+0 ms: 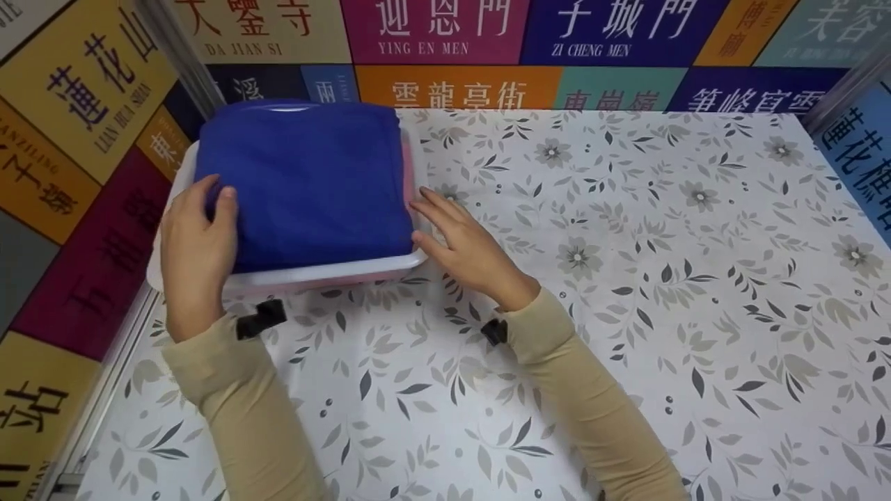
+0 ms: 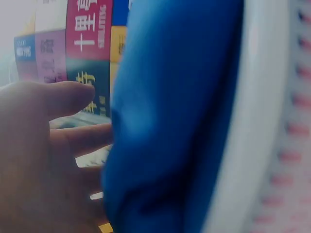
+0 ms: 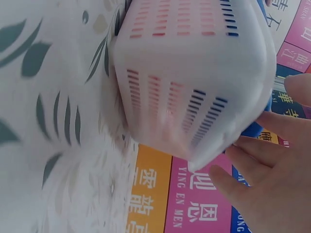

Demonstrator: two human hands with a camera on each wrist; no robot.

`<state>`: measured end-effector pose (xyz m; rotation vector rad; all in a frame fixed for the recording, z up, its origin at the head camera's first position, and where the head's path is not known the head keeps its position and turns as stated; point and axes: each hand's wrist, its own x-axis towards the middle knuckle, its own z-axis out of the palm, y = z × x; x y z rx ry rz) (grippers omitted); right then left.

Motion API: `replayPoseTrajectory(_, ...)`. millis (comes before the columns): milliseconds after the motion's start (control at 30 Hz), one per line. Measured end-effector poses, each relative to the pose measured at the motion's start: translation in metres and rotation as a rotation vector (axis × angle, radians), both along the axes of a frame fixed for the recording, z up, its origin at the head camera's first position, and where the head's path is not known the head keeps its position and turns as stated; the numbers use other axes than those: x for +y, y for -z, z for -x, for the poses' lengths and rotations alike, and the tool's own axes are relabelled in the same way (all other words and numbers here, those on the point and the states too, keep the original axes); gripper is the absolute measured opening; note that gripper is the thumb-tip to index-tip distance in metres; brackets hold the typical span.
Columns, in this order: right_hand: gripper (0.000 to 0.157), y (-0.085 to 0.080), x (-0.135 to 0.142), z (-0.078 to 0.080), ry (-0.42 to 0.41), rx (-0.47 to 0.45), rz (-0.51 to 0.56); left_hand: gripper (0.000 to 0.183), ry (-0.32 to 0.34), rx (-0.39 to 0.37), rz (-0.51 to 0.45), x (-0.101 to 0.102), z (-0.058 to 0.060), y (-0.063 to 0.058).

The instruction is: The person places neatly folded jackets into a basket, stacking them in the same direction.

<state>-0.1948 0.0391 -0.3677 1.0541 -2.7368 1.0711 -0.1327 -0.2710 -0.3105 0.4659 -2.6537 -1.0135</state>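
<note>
A folded blue cloth (image 1: pixel 313 184) fills the top of a white slotted plastic basket (image 1: pixel 334 271). Something pink (image 1: pixel 408 170) shows beneath it along the right side and, in the right wrist view, through the slots of the basket wall (image 3: pixel 165 53). My left hand (image 1: pixel 198 250) rests at the cloth's left edge, fingers loosely bent; in the left wrist view the thumb stands away from the blue fabric (image 2: pixel 165 97). At the right rim, my right hand (image 1: pixel 473 254) has its fingers extended, their tips at the basket's edge and the cloth.
The basket stands at the back left of a table (image 1: pixel 626 313) with a leaf-and-flower cover. Panels with printed characters form a left wall (image 1: pixel 90 111) and a back wall (image 1: pixel 445 42) close behind the basket. Another panel (image 1: pixel 860 146) borders the right side.
</note>
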Motion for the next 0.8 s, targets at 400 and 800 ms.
replayPoseTrajectory(400, 0.051, 0.000, 0.030, 0.001, 0.021, 0.035, -0.050, 0.042, 0.175, 0.302, 0.151, 0.063, 0.012, -0.014)
replayPoseTrajectory(800, 0.052, -0.001, 0.066, 0.001, 0.055, 0.046, -0.133, 0.042, 0.505, 0.497, 0.356, 0.166, 0.009, 0.005)
